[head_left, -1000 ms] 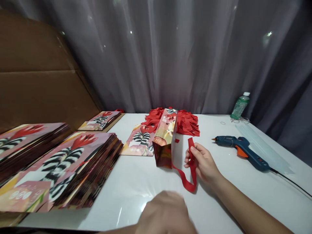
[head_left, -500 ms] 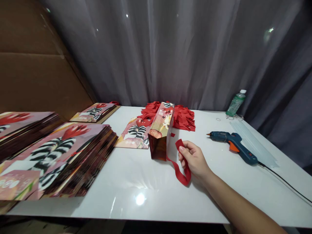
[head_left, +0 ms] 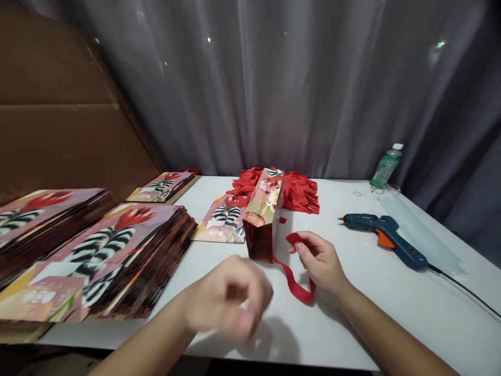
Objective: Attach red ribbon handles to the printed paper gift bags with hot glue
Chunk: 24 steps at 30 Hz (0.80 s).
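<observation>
My right hand (head_left: 323, 261) pinches the free end of a red ribbon (head_left: 294, 290) between thumb and fingers. From there the ribbon loops down over the white table to the lower side of a printed box (head_left: 265, 203). That box lies with its dark, glossy end facing me; how the ribbon joins it I cannot make out. My left hand (head_left: 230, 297) is in the air in front of the box, fingers curled and smeared by motion. Behind the box lies a pile of red ribbons (head_left: 301, 190). A flat printed sleeve (head_left: 219, 224) rests at its left.
Stacks of flat printed sleeves (head_left: 113, 250) fill the left side of the table (head_left: 332, 334), beside a tall cardboard panel (head_left: 66, 141). At right lie a blue glue gun (head_left: 383, 235) with its cord and clear glue sticks (head_left: 426, 243). A green bottle (head_left: 385, 166) stands behind them.
My left hand has come into view from the lower left, moving in front of the box. My right hand still holds the ribbon end. The view has shifted slightly.
</observation>
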Each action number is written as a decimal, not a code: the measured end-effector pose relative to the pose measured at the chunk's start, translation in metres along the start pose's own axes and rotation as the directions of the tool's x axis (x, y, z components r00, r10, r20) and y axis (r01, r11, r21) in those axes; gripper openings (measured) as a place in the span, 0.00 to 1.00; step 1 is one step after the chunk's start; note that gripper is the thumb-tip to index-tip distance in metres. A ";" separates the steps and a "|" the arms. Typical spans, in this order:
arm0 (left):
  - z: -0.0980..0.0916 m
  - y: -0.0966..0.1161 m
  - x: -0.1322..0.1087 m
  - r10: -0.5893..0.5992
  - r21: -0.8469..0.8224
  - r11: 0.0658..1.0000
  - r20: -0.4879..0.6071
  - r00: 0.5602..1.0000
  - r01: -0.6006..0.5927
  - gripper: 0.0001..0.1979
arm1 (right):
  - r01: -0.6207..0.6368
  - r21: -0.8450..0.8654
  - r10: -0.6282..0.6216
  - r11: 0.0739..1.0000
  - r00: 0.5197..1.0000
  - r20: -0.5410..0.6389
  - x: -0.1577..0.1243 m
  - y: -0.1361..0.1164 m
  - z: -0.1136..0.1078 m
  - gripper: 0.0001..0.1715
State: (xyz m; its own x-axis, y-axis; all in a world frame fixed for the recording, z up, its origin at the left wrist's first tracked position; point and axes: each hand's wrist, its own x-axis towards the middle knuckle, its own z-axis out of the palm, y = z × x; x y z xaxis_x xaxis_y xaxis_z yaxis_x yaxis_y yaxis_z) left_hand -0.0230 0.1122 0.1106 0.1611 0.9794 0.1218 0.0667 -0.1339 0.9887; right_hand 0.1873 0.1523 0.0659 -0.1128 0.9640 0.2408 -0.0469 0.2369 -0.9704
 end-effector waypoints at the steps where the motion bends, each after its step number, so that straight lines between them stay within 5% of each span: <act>1: 0.000 0.005 0.006 -0.007 -0.003 1.000 0.083 0.997 0.008 0.24 | 0.039 -0.036 -0.039 0.999 0.999 -0.008 0.001 0.000 -0.001 0.10; 4: 0.003 0.030 0.000 0.012 -0.030 1.000 0.358 0.934 -0.001 0.31 | 0.067 -0.068 -0.066 0.995 0.998 0.017 0.001 0.001 -0.003 0.10; 9: 0.008 0.067 -0.027 0.078 0.100 0.982 0.544 0.836 -0.157 0.26 | 0.050 -0.090 -0.045 0.995 0.997 0.062 -0.002 0.002 0.001 0.13; 14: 0.013 0.044 0.012 -0.024 0.318 0.926 0.589 0.807 -0.205 0.19 | 0.091 -0.163 -0.092 0.982 0.996 0.006 -0.002 0.000 -0.001 0.12; 16: 0.016 0.017 0.029 -0.001 0.525 0.839 0.266 0.964 -0.144 0.20 | 0.114 -0.213 -0.127 0.970 0.991 -0.048 -0.001 -0.001 -0.002 0.13; 17: 0.018 0.002 0.033 0.054 0.528 0.843 0.111 0.992 -0.105 0.20 | 0.125 -0.233 -0.144 0.964 0.987 -0.066 -0.001 -0.001 -0.002 0.13; 20: 0.030 -0.036 0.036 0.075 0.260 0.965 -0.149 0.986 -0.035 0.18 | 0.166 -0.272 -0.189 0.948 0.980 -0.061 -0.001 -0.001 -0.002 0.13; 24: 0.051 -0.050 0.045 0.058 0.030 0.998 -0.234 0.971 -0.053 0.21 | 0.246 -0.344 -0.271 0.906 0.962 -0.027 0.000 0.004 0.000 0.11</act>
State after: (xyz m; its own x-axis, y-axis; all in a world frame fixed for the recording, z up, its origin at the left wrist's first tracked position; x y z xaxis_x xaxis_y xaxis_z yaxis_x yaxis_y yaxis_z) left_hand 0.0313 0.1557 0.0623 -0.0698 0.9781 0.1961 0.0871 -0.1899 0.9779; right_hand 0.1873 0.1530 0.0621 -0.0688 0.8667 0.4941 0.2711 0.4929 -0.8268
